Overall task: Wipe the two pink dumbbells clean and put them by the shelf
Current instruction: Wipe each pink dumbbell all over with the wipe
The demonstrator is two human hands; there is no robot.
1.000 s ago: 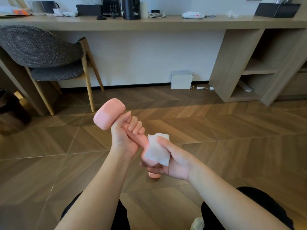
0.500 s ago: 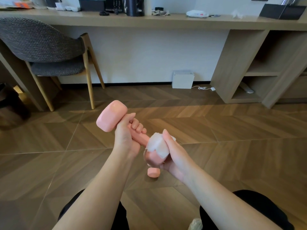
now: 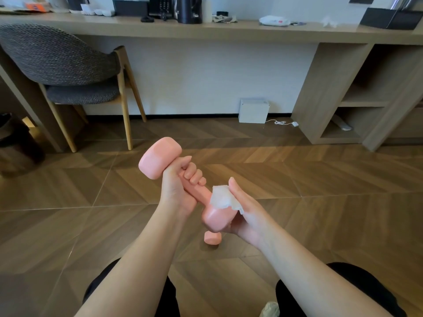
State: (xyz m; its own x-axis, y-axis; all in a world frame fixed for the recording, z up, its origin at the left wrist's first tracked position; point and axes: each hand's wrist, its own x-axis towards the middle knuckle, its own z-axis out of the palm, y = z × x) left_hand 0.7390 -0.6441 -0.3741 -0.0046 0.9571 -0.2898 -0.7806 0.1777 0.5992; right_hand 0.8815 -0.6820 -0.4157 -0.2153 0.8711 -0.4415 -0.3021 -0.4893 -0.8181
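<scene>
A pink dumbbell (image 3: 159,157) is held tilted in front of me, one head up left, the other head low right. My left hand (image 3: 180,186) grips its handle. My right hand (image 3: 246,213) cups the lower head and presses a white wipe (image 3: 220,199) against it with the thumb. Below the hands, one end of a second pink dumbbell (image 3: 212,238) shows on the wooden floor; the rest of it is hidden behind my hands. The open wooden shelf (image 3: 357,104) stands at the far right under the long desk.
A grey woven chair (image 3: 68,72) with wooden legs stands at the left. A white box (image 3: 253,110) with a cable sits against the wall. A dark bin (image 3: 16,138) is at the far left. My dark-clothed knees frame the bottom edge.
My right hand has slid the wipe from the handle down onto the lower head of the dumbbell. More of the second dumbbell's end shows below.
</scene>
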